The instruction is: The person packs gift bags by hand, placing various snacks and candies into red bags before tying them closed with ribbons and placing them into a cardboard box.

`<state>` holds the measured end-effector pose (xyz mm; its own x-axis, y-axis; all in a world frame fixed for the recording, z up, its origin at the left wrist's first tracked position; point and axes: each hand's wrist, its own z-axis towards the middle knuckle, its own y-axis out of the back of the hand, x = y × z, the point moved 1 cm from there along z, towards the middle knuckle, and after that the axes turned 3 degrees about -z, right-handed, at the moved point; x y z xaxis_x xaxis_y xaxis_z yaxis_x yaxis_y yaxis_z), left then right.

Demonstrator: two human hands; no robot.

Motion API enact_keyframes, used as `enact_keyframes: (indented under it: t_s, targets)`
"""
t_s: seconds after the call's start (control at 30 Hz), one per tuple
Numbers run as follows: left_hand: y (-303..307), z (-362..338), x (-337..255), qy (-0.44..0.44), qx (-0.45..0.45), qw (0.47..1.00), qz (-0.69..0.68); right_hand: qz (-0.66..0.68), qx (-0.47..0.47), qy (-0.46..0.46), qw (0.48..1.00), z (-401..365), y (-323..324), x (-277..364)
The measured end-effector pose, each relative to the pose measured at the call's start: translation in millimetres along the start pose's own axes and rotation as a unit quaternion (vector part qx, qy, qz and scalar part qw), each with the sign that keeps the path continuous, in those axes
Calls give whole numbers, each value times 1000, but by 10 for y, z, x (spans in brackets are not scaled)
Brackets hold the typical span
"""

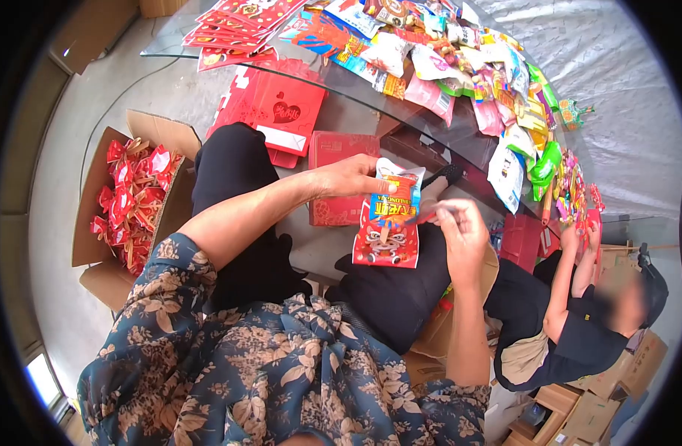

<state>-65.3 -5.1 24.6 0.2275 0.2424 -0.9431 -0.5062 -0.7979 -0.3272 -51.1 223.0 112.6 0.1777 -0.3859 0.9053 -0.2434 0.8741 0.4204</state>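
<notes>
My left hand (347, 177) grips the top of a red gift bag (386, 247) printed with a cartoon lion face, held above my lap. A blue, yellow and red snack packet (397, 199) stands up out of the bag's opening, partly under my left fingers. To the right of the bag, my right hand (466, 232) is raised with thumb and fingers pinched together. Something thin and reddish seems to show at its fingertips, too small to name. Below the right forearm, a cardboard box (436, 336) is partly hidden.
Snack packets (430, 59) and red bags (233, 28) lie on the glass table (333, 91). Red boxes (285, 111) sit beneath its edge. A cardboard box (179, 195) of red-wrapped pieces stands at left. At right, a co-worker (579, 320) in dark clothes holds up a red item.
</notes>
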Motion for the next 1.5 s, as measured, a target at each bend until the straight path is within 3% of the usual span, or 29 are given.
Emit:
enact_keyframes:
  t_s: [0.1, 0.2, 0.33, 0.47, 0.63, 0.7, 0.77, 0.9, 0.97, 1.07, 1.13, 1.2, 1.37, 1.4, 1.43, 1.5]
  targets:
    - [-38, 17, 38, -33, 28, 999, 30, 34, -21, -56, 998, 183, -85, -204]
    - [-45, -12, 23, -40, 29, 997, 67, -80, -46, 56, 994, 296, -189, -422]
    - [43, 24, 119, -54, 17, 995, 79, 111, -18, -44, 993, 298, -314, -471]
    - [82, 16, 107, -78, 12, 993, 92, 129, 4, -79, 989, 235, -324, -422]
    - [100, -48, -115, 75, -24, 996, 38, 151, -55, -37, 986, 219, -317, -463]
    - [89, -21, -103, 18, -32, 997, 63, 151, -65, -27, 986, 215, -318, -432]
    - [-19, 21, 20, -147, -59, 981, 114, 144, -72, -15, 987, 203, -329, -391]
    - [41, 26, 111, -53, -79, 986, 139, 164, -93, -15, 982, 145, -435, -329]
    - [41, -5, 74, -84, -97, 988, 89, 111, -118, -1, 987, 118, -413, -357]
    - [-73, -14, -13, -67, -100, 993, -10, 220, -70, 0, 973, 85, -506, -359]
    - [-58, -23, -48, -42, -87, 995, 16, 246, -8, -124, 961, 26, -505, -427]
    - [-68, -27, -45, -76, -73, 992, 66, 218, -18, -92, 971, -17, -524, -481]
    - [-82, -59, -16, -86, -58, 987, 123, 187, -22, -131, 973, -141, -413, -563]
    - [-99, -67, -30, -117, -61, 978, 161, 244, -43, -95, 964, -164, -436, -484]
    - [-100, -95, -101, -70, -46, 980, 180, 238, -59, -95, 965, -178, -400, -424]
    - [-107, -99, -81, -103, -73, 961, 244, 243, -97, -78, 962, -195, -285, -460]
